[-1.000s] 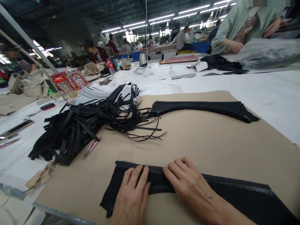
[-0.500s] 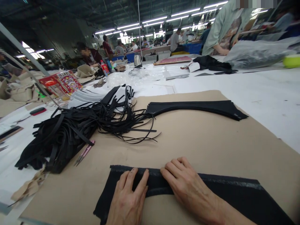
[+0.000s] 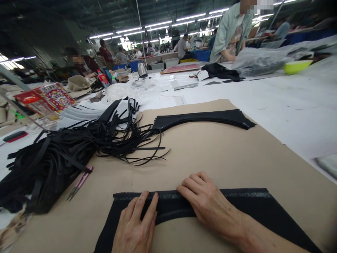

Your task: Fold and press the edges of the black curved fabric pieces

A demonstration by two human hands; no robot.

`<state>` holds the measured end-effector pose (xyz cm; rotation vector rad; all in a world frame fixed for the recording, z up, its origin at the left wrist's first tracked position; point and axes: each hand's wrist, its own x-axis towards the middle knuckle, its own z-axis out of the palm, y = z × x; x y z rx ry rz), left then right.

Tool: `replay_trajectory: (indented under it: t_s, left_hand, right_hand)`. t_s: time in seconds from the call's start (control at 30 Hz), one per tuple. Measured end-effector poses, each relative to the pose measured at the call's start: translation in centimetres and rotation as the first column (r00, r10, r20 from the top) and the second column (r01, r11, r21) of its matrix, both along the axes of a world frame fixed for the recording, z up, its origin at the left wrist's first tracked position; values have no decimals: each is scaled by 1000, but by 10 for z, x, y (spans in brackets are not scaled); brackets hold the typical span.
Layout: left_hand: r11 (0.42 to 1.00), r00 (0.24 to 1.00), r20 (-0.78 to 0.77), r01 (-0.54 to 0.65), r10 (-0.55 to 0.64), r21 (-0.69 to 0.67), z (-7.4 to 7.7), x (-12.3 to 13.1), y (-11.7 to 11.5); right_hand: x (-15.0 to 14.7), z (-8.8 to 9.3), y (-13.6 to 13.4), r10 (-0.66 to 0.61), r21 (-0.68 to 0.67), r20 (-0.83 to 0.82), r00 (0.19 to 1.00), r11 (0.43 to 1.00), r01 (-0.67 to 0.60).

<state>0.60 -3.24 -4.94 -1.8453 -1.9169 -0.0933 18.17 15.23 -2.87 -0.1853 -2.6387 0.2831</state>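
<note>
A curved black fabric piece (image 3: 244, 207) lies on the tan sheet (image 3: 210, 154) in front of me, with a shiny grey strip along its far edge. My left hand (image 3: 135, 223) rests on its left part, fingers stretched out and a little apart, tips at the far edge. On the middle of that same edge, my right hand (image 3: 207, 202) has its fingers bent and held together, gripping the edge; the thumb is hidden. Farther back lies a stack of similar black pieces (image 3: 202, 117). To the left, pink-handled thread snips (image 3: 80, 183) lie beside a heap of black strips (image 3: 60, 158).
White layered pieces (image 3: 79, 114) and a red patterned box (image 3: 50, 98) stand at the left. A kettle (image 3: 142, 69), clear plastic and a lime-green bowl (image 3: 297, 66) are farther back. Across the white table (image 3: 276, 102) stands a person in a pale green shirt (image 3: 223, 31).
The view has turned slightly to the right, so most things sit farther left. My right hand has slid slightly along the fabric's far edge; my left hand stays at its place on the fabric.
</note>
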Motion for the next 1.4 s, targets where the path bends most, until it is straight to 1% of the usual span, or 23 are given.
replay_trajectory:
  t_s: [0.23, 0.4, 0.6, 0.73, 0.87, 0.93, 1.03, 1.1, 1.23, 1.4]
  left_hand:
    - [998, 997, -43, 63, -63, 1, -3, -5, 1]
    - [990, 990, -33, 140, -139, 16, -2, -7, 4]
    - [995, 995, -19, 95, -96, -30, 8, -6, 11]
    - [993, 994, -18, 110, -111, -36, 12, -7, 13]
    - [994, 994, 30, 100, -101, 30, 15, 0, 17]
    - [990, 987, 81, 131, -136, 59, 15, 8, 23]
    - [975, 964, 148, 212, -219, 63, 11, 19, 33]
    - [969, 956, 159, 241, -247, 60, 6, 24, 38]
    - [968, 959, 132, 248, -252, 48, -3, 26, 38]
    - [972, 964, 127, 228, -233, 47, -2, 25, 36]
  right_hand:
    - [6, -3, 5, -8, -3, 64, 998, 1000, 8]
    - [8, -5, 6, 10, -6, 39, 999, 1000, -10]
    - [19, 1, 8, 13, -34, 6, 1000, 999, -12]
    - [33, 2, 9, 14, -23, 26, 1000, 1000, -13]
    - [40, 3, 5, 6, 10, 49, 999, 1000, -6]
    - [39, 3, 1, -6, 24, 74, 997, 1000, 5]
    - [38, 1, -4, -40, 40, 97, 994, 999, 37]
    - [37, -2, -6, -57, 48, 106, 993, 997, 52]
    - [39, -5, -9, -69, 58, 105, 992, 996, 63]
    - [44, -6, -11, -85, 49, 88, 992, 996, 81]
